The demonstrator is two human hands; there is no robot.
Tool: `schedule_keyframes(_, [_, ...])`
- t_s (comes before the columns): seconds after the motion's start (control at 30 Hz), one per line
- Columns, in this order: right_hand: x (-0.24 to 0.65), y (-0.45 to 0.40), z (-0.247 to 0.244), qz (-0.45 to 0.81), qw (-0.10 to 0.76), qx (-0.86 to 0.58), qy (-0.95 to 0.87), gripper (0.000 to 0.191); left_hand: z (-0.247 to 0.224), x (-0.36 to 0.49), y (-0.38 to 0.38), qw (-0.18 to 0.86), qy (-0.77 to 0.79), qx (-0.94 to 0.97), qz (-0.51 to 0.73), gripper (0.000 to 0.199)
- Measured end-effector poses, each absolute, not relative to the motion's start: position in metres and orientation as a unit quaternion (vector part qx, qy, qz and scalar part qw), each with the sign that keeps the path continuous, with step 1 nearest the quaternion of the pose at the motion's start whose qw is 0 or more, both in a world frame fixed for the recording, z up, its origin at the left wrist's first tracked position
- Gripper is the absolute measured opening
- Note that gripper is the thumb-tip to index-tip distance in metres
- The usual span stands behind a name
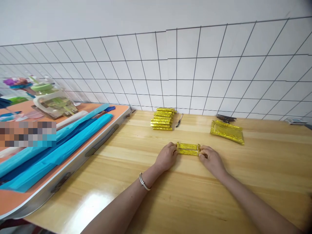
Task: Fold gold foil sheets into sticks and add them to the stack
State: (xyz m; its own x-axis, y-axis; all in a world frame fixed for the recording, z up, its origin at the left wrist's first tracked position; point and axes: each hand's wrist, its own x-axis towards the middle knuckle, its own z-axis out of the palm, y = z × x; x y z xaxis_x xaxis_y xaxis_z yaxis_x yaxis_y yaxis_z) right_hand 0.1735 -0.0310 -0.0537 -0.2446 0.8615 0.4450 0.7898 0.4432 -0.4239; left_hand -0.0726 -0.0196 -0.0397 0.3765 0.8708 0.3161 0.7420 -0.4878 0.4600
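Note:
A small folded piece of gold foil paper (pixel 188 149) lies on the wooden table between my hands, its two short ends turned up. My left hand (pixel 167 156) pinches its left end, with a silver bangle (pixel 144 182) on that wrist. At the right end, the fingers of my right hand (pixel 211 160) are closed on the foil's edge. Beyond my left hand sits a pile of folded gold foil strips (pixel 162 119). Flat gold foil sheets (pixel 227 131) lie farther back on the right.
A pen (pixel 179 120) lies beside the pile. Behind the sheets is a dark clip-like object (pixel 226 118). An orange folding table (pixel 122 112) stands at left, bearing rolls of blue paper (pixel 73 143) and a green-lidded jug (pixel 55 100). A tiled wall (pixel 187 68) closes the back.

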Motion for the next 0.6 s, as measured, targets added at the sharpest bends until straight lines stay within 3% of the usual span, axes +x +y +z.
schedule_keyframes(0.6, [0.173, -0.004, -0.032, 0.084, 0.104, -0.621, -0.773, 0.015, -0.035, -0.070, 0.004, 0.109, 0.572, 0.800, 0.144, 0.014])
